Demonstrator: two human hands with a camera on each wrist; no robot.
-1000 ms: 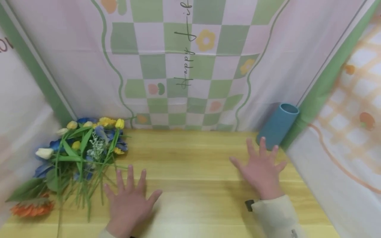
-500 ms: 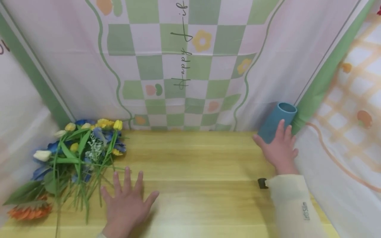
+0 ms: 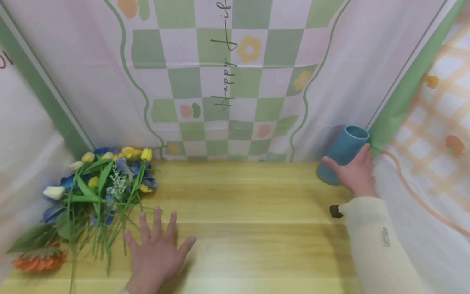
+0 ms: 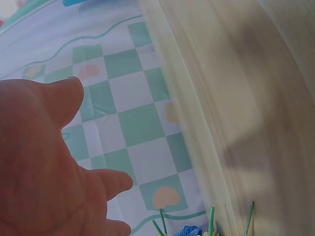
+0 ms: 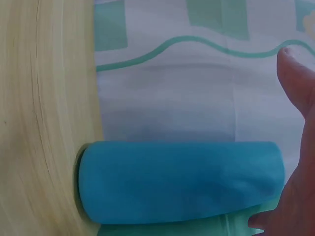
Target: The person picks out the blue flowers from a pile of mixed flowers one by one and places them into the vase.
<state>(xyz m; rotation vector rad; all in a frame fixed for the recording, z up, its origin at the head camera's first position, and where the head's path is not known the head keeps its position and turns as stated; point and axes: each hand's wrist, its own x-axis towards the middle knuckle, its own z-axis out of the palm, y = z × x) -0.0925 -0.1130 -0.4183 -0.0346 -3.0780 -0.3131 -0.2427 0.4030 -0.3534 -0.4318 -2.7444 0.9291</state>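
A blue cylindrical vase with an open top stands upright at the back right corner of the table. My right hand is at its near right side, thumb spread away from the fingers. In the right wrist view the vase lies across the lower part, and the thumb is apart from it. Whether any fingertip touches the vase cannot be told. My left hand hovers over or rests on the table with fingers spread, holding nothing. Just left of it lies a pile of artificial flowers, yellow, white and blue, with green stems.
An orange flower lies at the pile's near left end. The wooden table runs between the flowers and the vase. A checkered cloth hangs behind, with cloth walls on both sides.
My right hand has moved forward and to the right, up to the side of the vase. The left hand stays almost where it was, fingers spread.
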